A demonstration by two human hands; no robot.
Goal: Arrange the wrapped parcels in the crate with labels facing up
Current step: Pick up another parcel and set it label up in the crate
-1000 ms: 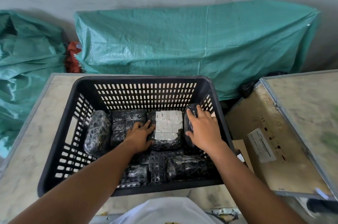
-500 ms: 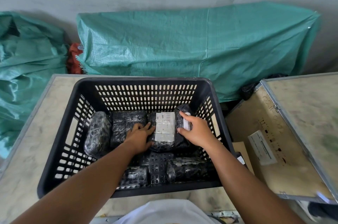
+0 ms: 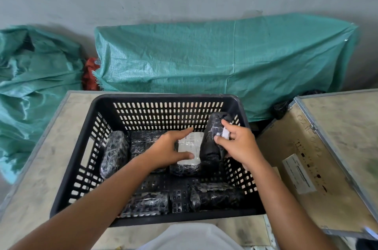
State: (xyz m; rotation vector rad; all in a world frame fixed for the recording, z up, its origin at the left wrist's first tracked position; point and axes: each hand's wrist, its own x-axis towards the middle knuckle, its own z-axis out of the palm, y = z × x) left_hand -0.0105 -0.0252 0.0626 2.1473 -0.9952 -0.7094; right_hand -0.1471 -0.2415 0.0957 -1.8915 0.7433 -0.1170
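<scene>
bare crate floor (image 3: 178, 185) between parcel rows

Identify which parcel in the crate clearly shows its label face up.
The labelled parcel under the left hand, third in the back row; the others show only black wrap.

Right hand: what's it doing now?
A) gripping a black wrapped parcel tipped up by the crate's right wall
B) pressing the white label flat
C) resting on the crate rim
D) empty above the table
A: the right hand closes around the black wrapped parcel, raised on end by the right wall of the crate.
</scene>
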